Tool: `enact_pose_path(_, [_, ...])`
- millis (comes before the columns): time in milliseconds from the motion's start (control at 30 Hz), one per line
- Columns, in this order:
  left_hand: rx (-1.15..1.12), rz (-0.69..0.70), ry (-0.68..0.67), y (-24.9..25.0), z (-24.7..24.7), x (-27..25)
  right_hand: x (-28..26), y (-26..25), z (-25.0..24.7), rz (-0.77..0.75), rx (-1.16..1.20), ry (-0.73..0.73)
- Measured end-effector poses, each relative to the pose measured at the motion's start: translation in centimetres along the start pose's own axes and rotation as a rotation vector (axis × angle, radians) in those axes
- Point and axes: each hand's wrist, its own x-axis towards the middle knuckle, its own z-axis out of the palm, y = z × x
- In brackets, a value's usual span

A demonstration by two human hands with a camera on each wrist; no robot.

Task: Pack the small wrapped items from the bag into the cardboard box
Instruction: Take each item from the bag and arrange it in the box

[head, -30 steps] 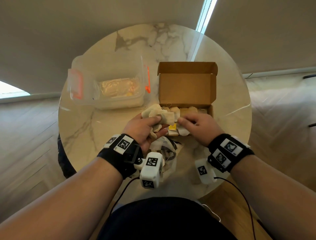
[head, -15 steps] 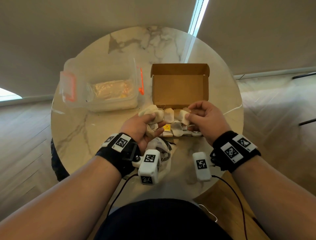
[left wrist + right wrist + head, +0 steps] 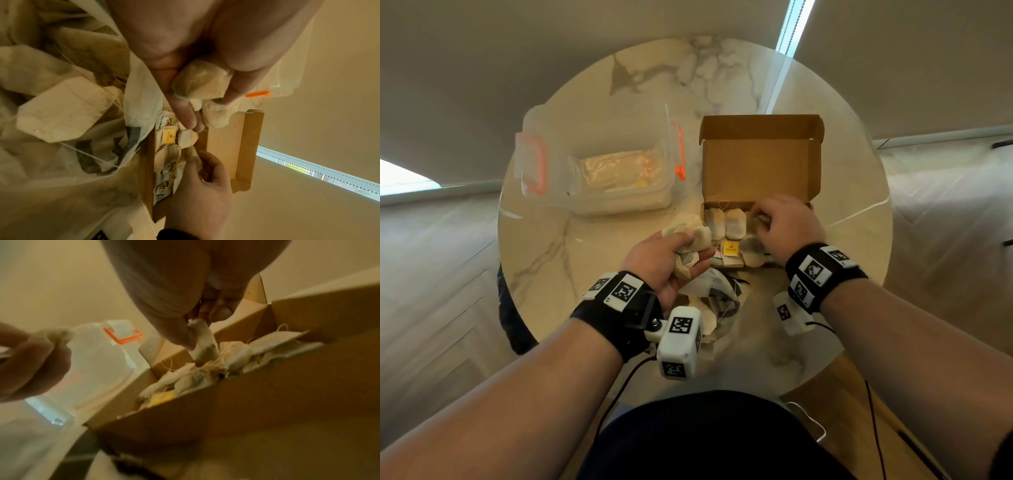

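Note:
An open cardboard box [image 3: 760, 164] stands on the round marble table, its lid up at the back, with several beige tea bags [image 3: 734, 223] laid in it [image 3: 186, 140]. My left hand [image 3: 671, 262] holds a bunch of tea bags [image 3: 693, 236] just left of the box [image 3: 200, 85]. My right hand [image 3: 782, 222] is over the box's right half and pinches one tea bag [image 3: 203, 344] upright above the others. The crumpled clear bag [image 3: 717, 301] with more tea bags [image 3: 61, 108] lies at the near table edge under my left wrist.
A clear plastic container [image 3: 616, 171] with orange clips [image 3: 680, 154] and food inside stands left of the box. The table rim [image 3: 517, 274] curves close to my body; wooden floor lies beyond it on both sides.
My right hand went from the bunch in my left hand to over the box's right half with one tea bag. My left hand has stayed beside the box with its bunch.

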Motion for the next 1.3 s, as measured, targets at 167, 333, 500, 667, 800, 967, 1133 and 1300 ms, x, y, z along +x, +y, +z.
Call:
enact_pose_path(167, [-0.014, -0.007, -0.006, 0.4, -0.7, 0.1, -1.0, 0.8, 0.6, 0.070, -0.023, -0.154])
enact_pose_path(333, [-0.010, -0.012, -0.007, 0.6, -1.1, 0.3, -0.7, 0.7, 0.1, 0.322, 0.018, -0.066])
enact_pose_path(500, [0.002, -0.009, 0.000, 0.7, -0.8, 0.1, 0.9, 0.2, 0.8, 0.397, -0.020, -0.120])
enact_pose_path(667, [0.004, -0.009, 0.001, 0.8, -1.0, 0.0, 0.8, 0.3, 1.1, 0.369, 0.072, -0.015])
enact_pose_path(800, [-0.018, -0.009, -0.006, 0.7, -1.1, 0.0, 0.5, 0.4, 1.5, 0.303, 0.115, 0.093])
enact_pose_path(967, [-0.016, -0.001, -0.023, 0.6, -1.1, -0.2, 0.9, 0.9, 2.3, 0.240, -0.042, -0.062])
enact_pose_path(1133, [0.027, 0.027, -0.035, 0.2, -0.1, -0.4, 1.0, 0.7, 1.2, 0.239, -0.062, -0.134])
enact_pose_path(1300, [0.062, 0.041, -0.102, -0.4, 1.7, -0.7, -1.2, -0.9, -2.8, 0.203, 0.444, -0.117])
